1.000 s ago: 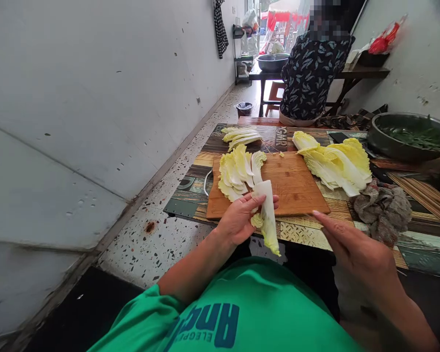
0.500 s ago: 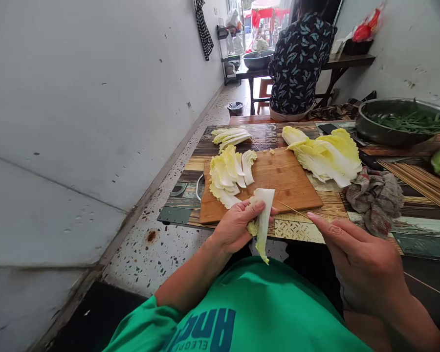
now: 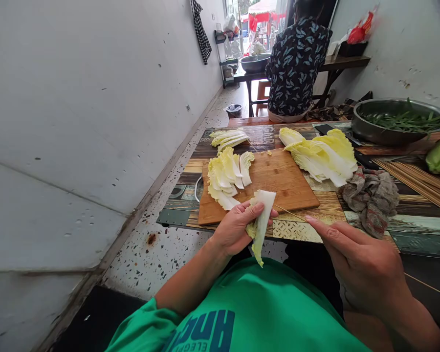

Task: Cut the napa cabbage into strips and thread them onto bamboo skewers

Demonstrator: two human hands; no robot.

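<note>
My left hand [image 3: 238, 226] is closed on a strip of napa cabbage leaf [image 3: 263, 220], thumb on its pale face, the yellow-green tip hanging down. A thin bamboo skewer [image 3: 291, 213] is gripped in my right hand [image 3: 363, 259]; its far end reaches to the leaf's right edge, and its back end sticks out behind the hand. Whether the point has entered the leaf I cannot tell. Beyond the hands lies a wooden cutting board [image 3: 275, 176] with a fan of cut cabbage pieces [image 3: 225, 176]. Cabbage strips on a skewer [image 3: 229, 138] rest behind it.
Whole cabbage leaves [image 3: 322, 154] lie right of the board, near a crumpled rag [image 3: 372, 198] and a bundle of skewers [image 3: 418, 183]. A metal bowl of greens [image 3: 399, 122] stands at the back right. A person in a patterned shirt [image 3: 297, 68] sits ahead, back turned.
The view has shifted slightly. Both hands keep their holds on the cabbage strip and the skewer, with the skewer's tip still at the strip's right edge.
</note>
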